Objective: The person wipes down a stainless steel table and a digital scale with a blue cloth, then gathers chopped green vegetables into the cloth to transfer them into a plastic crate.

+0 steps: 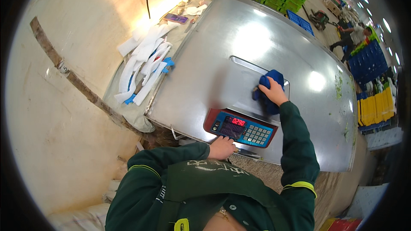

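At the far left, a pale wall [51, 145] closes off the side, with a worn wooden strip [83, 87] along it. White foam strips [145, 62] lie heaped beside the left edge of the steel table [192, 72], and a smartphone [176, 18] lies beyond them. The left hand [220, 147] is at the table's near edge, by the front of the digital scale [241, 127]; whether it grips the knife [248, 153] next to it cannot be told. Little room separates the scale's keypad from that edge. The right hand [275, 90] grasps a bunched navy cloth [271, 106] at the right end of the scale's steel pan [244, 87]. A broad stretch of steel reaches from there to the right edge, where green leaf scraps [338, 85] lie. Stacked blue crates [368, 62] stand beyond.
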A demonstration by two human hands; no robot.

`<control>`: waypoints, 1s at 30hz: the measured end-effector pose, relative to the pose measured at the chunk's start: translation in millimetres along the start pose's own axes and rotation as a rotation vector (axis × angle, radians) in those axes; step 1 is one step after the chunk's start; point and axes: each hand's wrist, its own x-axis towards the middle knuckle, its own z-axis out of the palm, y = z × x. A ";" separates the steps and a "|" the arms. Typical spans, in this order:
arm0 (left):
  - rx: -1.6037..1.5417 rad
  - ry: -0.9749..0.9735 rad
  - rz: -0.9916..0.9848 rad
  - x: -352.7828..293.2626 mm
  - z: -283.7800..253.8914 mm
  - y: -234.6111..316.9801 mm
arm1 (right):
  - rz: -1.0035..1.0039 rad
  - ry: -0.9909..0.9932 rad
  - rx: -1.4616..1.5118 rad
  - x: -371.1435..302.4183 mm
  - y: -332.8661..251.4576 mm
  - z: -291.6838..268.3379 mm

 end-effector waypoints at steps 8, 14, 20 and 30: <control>-0.117 0.017 -0.056 -8.1 -11.6 -8.1 | -0.524 -0.314 0.212 -30.2 -123.3 43.5; -0.206 0.003 -0.018 -11.2 -9.1 -22.5 | -0.106 -0.525 -0.420 -39.7 -46.6 -54.0; -0.300 -0.118 0.058 -22.6 -27.8 -36.7 | -0.311 0.054 -0.219 -3.7 -117.9 -45.5; -1.017 -0.042 -0.181 -129.6 -125.4 -89.7 | -0.052 0.020 -0.426 73.6 -55.8 -5.7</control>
